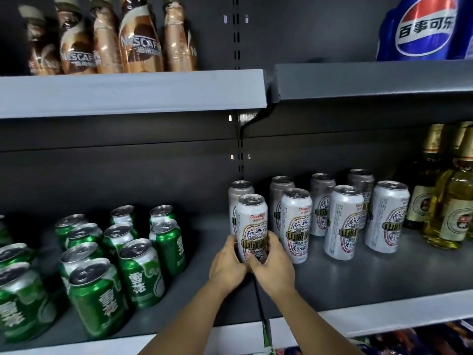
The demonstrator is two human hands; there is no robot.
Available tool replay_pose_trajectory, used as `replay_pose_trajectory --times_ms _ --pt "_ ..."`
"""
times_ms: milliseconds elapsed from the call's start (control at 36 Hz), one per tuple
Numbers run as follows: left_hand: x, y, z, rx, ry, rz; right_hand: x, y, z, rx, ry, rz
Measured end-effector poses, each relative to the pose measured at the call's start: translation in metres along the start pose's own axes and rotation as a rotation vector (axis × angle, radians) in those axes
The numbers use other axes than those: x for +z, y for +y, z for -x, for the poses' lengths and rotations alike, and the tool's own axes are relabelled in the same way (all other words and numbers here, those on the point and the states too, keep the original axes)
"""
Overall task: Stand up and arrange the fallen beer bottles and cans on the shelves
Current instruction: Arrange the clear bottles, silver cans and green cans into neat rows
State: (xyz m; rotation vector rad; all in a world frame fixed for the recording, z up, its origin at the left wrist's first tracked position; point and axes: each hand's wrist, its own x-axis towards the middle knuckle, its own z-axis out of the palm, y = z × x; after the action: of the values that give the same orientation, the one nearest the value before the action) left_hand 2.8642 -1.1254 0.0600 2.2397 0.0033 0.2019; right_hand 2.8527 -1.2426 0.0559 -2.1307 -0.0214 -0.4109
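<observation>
Dark grey store shelving fills the head view, with a middle shelf (358,283) running across at hand level and a higher shelf (128,93) above it. On the higher shelf stand brown coffee bottles (107,39) to the left and a blue cola pack (425,29) to the right.

On the middle shelf, both hands meet around one tall white beer can (252,226). The left hand (227,265) curls round its lower left side and the right hand (275,262) wraps its lower right side, thumb across the front, so the can is held firmly between them. It stands upright, long axis vertical, its base on or just above the shelf; which of the two I cannot tell. It sits at the left end of a double row of matching white cans (343,221), just in front of another white can (239,193) and close beside the next one to its right.

Both hands are equally near, so the coming move likely turns on nudging this can into line with the front row, label facing out.

Green cans (138,272) stand grouped to the left, all upright. Glass bottles (450,206) with gold foil necks stand at the far right.
</observation>
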Motion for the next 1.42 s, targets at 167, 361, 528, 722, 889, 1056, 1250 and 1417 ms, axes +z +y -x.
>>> replay_pose_trajectory --times_ms 167,361,528,722,889,1056,1250,1417 --pt "0.002 -0.001 0.007 0.015 0.004 -0.029 -0.001 0.000 -0.001 -0.034 -0.024 0.049" --pt "-0.009 -0.013 0.027 0.001 0.063 -0.046 -0.004 -0.003 0.001 -0.059 -0.032 0.080" --pt "-0.021 -0.023 0.047 0.008 0.237 -0.082 -0.005 -0.009 0.034 -0.163 0.266 -0.034" --pt "-0.047 -0.024 0.085 0.153 0.527 -0.163 0.021 -0.039 0.073 -0.335 0.318 -0.067" --pt "-0.097 -0.042 0.099 0.395 0.738 -0.389 0.052 -0.083 0.076 -0.355 0.091 -0.001" --pt "-0.151 -0.062 0.107 0.406 0.872 -0.500 0.087 -0.115 0.076 -0.310 -0.109 0.030" --pt "-0.181 -0.112 0.112 0.167 0.725 -0.346 0.129 -0.132 0.077 -0.069 -0.290 -0.146" --pt "-0.179 -0.114 0.121 0.144 0.566 -0.156 0.141 -0.125 0.084 -0.017 -0.240 -0.120"
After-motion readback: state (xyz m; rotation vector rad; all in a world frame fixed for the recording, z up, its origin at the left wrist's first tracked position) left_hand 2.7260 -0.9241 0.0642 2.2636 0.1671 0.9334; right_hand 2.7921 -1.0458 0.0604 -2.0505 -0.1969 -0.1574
